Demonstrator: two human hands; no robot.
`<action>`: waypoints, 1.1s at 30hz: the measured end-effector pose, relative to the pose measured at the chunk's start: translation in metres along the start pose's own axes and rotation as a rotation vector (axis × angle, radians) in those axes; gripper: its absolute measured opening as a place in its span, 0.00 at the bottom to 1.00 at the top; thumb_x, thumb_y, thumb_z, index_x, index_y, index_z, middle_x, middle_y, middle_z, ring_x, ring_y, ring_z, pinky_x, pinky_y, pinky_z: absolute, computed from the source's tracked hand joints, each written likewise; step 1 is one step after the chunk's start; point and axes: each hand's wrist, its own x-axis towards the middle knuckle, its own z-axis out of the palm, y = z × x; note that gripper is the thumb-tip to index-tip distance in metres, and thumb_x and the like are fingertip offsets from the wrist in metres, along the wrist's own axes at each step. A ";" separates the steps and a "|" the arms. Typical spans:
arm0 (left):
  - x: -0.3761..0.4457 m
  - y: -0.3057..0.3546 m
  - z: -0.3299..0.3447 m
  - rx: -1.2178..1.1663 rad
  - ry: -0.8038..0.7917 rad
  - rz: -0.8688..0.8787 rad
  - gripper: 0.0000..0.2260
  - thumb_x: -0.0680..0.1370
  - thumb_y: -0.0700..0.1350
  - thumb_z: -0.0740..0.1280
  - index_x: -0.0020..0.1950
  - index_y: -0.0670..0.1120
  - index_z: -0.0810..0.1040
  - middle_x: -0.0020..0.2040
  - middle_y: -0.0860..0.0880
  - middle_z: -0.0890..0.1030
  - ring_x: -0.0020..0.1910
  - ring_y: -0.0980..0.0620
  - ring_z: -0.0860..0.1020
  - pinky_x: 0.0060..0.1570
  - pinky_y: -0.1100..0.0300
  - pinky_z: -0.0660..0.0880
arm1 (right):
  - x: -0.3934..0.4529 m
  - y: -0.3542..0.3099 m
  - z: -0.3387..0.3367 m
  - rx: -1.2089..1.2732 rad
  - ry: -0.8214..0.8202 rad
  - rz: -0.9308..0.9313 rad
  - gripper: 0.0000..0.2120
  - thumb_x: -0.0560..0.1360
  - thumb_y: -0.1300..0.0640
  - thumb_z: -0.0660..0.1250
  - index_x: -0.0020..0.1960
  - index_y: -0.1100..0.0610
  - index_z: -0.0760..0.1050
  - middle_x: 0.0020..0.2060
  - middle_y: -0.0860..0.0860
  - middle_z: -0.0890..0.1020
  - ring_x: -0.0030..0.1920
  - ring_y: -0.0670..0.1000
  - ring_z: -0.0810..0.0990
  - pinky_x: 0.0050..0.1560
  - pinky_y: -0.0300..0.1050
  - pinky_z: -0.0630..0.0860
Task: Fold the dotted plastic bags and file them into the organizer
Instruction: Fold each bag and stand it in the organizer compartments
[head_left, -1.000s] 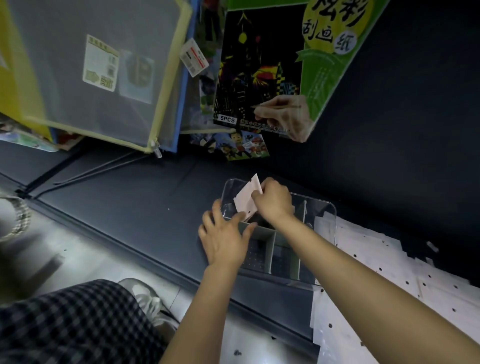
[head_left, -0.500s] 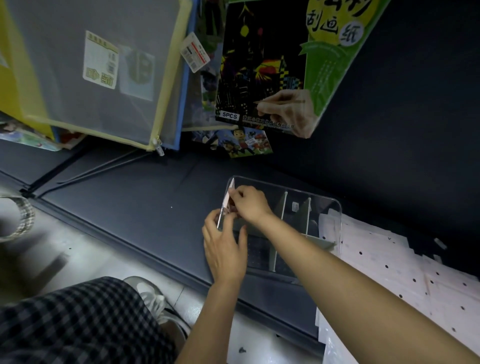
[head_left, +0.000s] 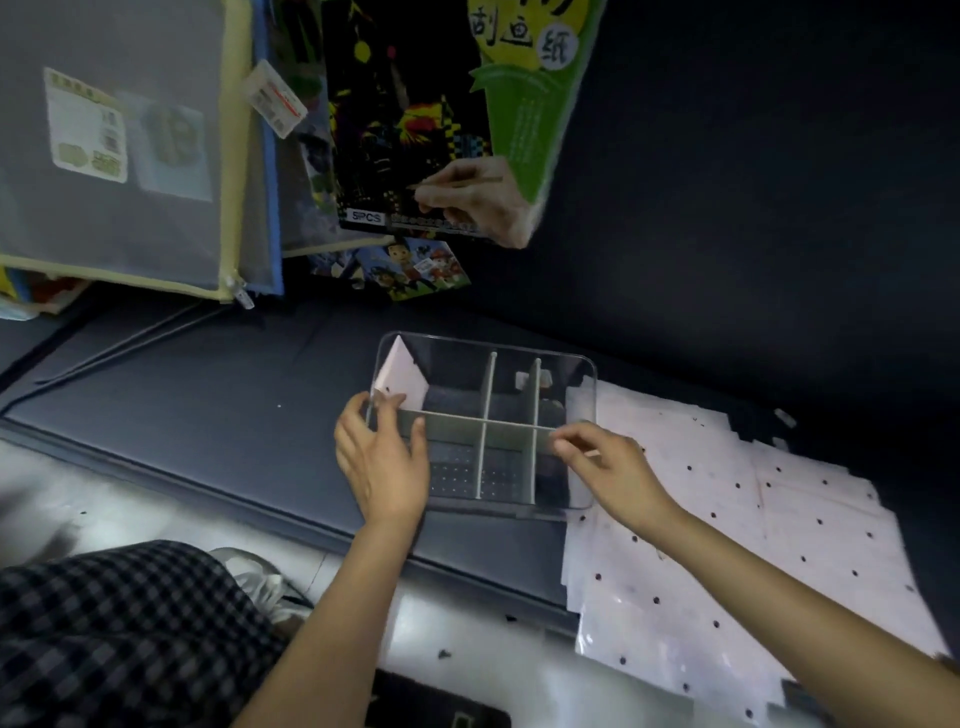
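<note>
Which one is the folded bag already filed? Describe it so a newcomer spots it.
On the dark mat sits a clear organizer with grey dividers. In its far-left compartment, just beyond the left hand, stands the folded bag: the only pale pink piece inside, unlike the flat dotted bags beside it.

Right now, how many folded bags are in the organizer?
1. A folded bag stands in the back-left compartment of the organizer, beside the left hand. The other visible compartments look empty, though that hand covers the front-left one.
</note>
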 end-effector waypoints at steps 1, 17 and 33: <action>-0.004 0.004 0.000 0.012 0.017 0.017 0.12 0.77 0.44 0.66 0.60 0.45 0.75 0.68 0.41 0.65 0.67 0.40 0.63 0.67 0.43 0.60 | -0.018 0.017 -0.012 -0.028 0.011 0.034 0.08 0.78 0.56 0.64 0.56 0.52 0.78 0.49 0.43 0.81 0.50 0.38 0.78 0.48 0.25 0.71; -0.101 0.021 0.035 0.349 -0.649 0.728 0.25 0.78 0.54 0.63 0.73 0.48 0.65 0.74 0.47 0.64 0.74 0.47 0.59 0.73 0.56 0.42 | -0.208 0.157 -0.041 -0.673 -0.123 -0.123 0.22 0.57 0.50 0.82 0.47 0.55 0.80 0.55 0.52 0.81 0.55 0.51 0.81 0.48 0.39 0.78; -0.105 0.077 0.036 -0.108 -0.312 0.550 0.09 0.78 0.47 0.63 0.52 0.44 0.81 0.53 0.49 0.78 0.54 0.51 0.72 0.52 0.49 0.73 | -0.114 0.128 -0.145 -0.008 -0.135 0.190 0.06 0.79 0.55 0.62 0.43 0.50 0.74 0.35 0.49 0.77 0.36 0.47 0.71 0.40 0.41 0.67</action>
